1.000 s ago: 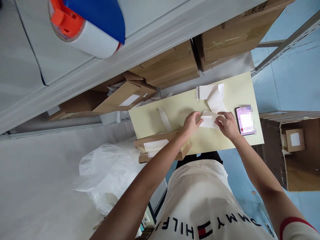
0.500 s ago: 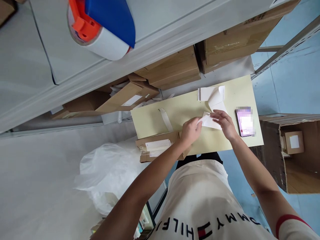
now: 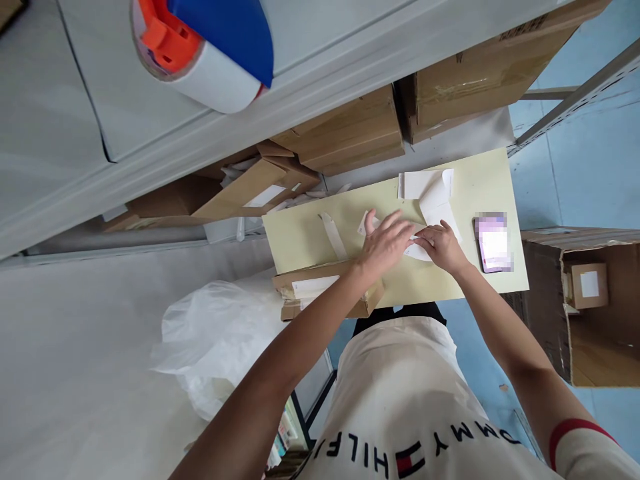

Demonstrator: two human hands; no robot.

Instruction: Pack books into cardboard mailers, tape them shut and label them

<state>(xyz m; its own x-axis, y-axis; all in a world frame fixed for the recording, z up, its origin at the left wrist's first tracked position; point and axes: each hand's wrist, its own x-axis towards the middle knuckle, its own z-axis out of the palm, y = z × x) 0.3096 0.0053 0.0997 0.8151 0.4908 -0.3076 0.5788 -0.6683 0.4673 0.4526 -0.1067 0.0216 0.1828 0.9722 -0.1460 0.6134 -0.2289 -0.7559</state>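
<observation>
My left hand lies over a white paper slip, its fingers spread and stretched out. A white paper corner shows past its fingers; I cannot tell whether it belongs to the same slip. Close beside it, my right hand pinches the white paper slip between thumb and fingers. Just beyond my hands, a strip of white labels lies partly curled on the pale yellow table. A narrow white strip rests to the left.
A phone lies at the table's right. An elongated cardboard box sits at the front left edge, near a clear plastic bag. An open carton stands on the right. Large boxes line the back beneath a grey shelf.
My left hand has gone from pinching the paper slip to lying over it with spread fingers. My right hand has closed from loose fingers to a pinch on the slip.
</observation>
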